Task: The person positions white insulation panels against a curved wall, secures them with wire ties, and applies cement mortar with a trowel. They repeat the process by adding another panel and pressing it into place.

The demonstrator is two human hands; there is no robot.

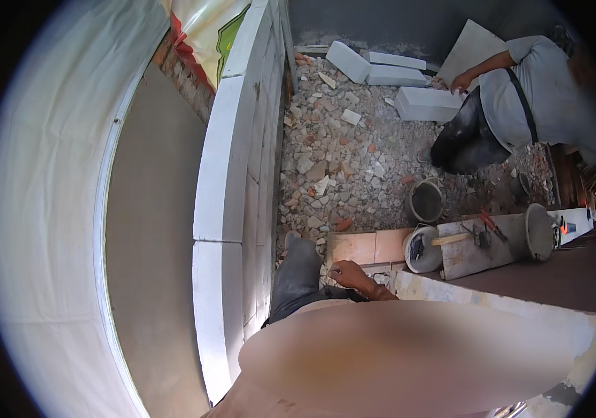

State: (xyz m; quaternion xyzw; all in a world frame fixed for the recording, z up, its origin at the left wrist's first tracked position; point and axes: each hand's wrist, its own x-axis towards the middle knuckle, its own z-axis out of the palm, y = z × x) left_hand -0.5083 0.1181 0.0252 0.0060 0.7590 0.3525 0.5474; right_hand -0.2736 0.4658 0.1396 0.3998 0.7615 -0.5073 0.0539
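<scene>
The step looks like close handwork low down: the right hand (346,274) bends its fingers (whether they clamp anything, I cannot tell), with terracotta-coloured slabs (353,247) just beside, at one o'clock; the next move probably calls for steady footing near the rubble (333,157); no writing reads clearly

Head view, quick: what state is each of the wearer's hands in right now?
Left hand: not in view.
Right hand: looks partly curled, near the pinkish slabs; whether it holds anything cannot be told.
</scene>
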